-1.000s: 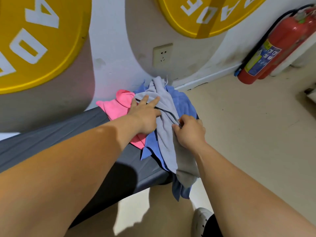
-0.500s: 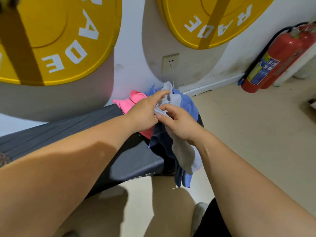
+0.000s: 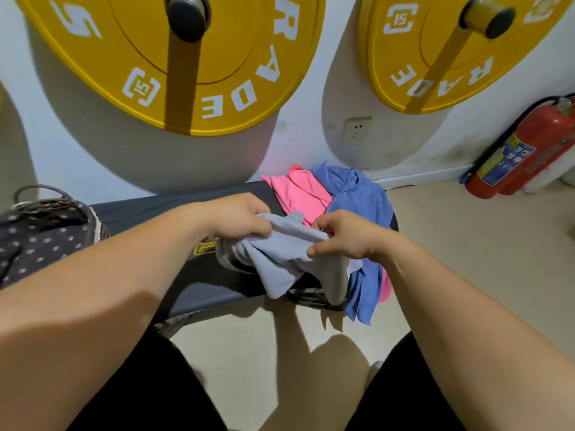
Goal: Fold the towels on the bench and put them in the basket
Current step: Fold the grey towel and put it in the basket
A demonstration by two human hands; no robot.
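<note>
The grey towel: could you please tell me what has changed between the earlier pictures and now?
The grey towel has been lifted off the pile and drawn towards the person; the left hand, earlier flat on it, now holds it, as does the right hand. The pink towel and blue towel stay at the end of the bench.

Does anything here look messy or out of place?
Yes. The blue towel and pink towel lie crumpled at the end of the bench, and the blue one spills over its edge toward the floor. The left hand and right hand grip a bunched grey towel.
</note>
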